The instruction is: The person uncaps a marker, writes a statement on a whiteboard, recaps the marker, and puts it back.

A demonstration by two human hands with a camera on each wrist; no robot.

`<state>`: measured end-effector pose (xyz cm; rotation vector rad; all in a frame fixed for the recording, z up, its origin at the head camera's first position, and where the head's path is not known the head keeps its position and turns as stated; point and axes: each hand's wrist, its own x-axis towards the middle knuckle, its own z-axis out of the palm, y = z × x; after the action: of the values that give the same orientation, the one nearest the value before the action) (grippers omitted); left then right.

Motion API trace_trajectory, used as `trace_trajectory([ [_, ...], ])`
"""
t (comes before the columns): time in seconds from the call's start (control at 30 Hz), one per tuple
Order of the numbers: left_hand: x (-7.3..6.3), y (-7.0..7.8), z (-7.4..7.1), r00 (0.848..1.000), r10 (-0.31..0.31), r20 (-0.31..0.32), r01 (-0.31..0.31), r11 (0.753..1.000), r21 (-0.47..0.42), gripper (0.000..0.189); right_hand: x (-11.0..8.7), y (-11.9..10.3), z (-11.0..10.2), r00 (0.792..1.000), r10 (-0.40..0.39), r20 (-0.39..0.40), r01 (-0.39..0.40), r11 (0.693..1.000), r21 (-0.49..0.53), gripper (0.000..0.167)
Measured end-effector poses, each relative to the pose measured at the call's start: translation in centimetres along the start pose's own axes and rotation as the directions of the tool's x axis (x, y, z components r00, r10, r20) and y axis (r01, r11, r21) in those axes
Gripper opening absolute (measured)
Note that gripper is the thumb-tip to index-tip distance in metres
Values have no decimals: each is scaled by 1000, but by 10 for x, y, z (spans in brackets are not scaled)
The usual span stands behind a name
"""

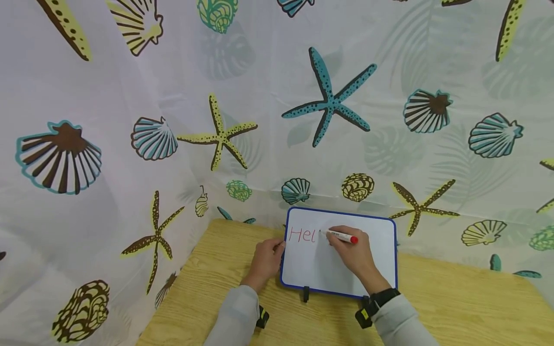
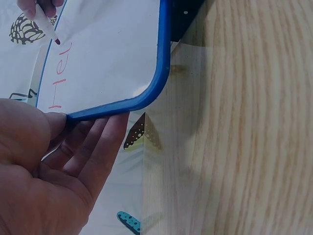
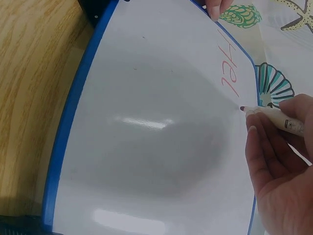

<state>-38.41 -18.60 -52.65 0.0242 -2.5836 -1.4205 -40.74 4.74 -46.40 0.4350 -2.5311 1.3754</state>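
A whiteboard [image 1: 342,269] with a blue frame leans upright on the table, red letters reading "Hel" [image 1: 302,235] near its upper left. My right hand [image 1: 352,250] pinches a white marker [image 1: 343,236] with a red end, its dark tip [image 3: 242,108] right at the board just past the "l". At the board's left edge my left hand [image 1: 265,262] grips the blue frame [image 2: 146,100], thumb on the front side and fingers behind, as the left wrist view shows.
Two small black feet hold the board's lower edge, the left foot [image 1: 306,294] plainly visible. The wooden table [image 1: 459,293] extends to both sides. A white curtain [image 1: 268,72] printed with shells and starfish hangs behind and at the left.
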Motion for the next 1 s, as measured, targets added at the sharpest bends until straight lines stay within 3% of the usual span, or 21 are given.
trace_trajectory([
  [0.27,2,-1,2,1000,18,-10,-18,1000,9,25,1,-1,-2,1000,3,10,-4,1000,12,21],
  [0.7,2,0,3,1000,-13,7,13,1000,-2,27,-2,3,-1,993,63,95,-69,996,55,21],
  [1.0,1,0,2,1000,-7,-1,7,1000,-1,27,-3,3,-2,985,89,145,-92,996,16,19],
])
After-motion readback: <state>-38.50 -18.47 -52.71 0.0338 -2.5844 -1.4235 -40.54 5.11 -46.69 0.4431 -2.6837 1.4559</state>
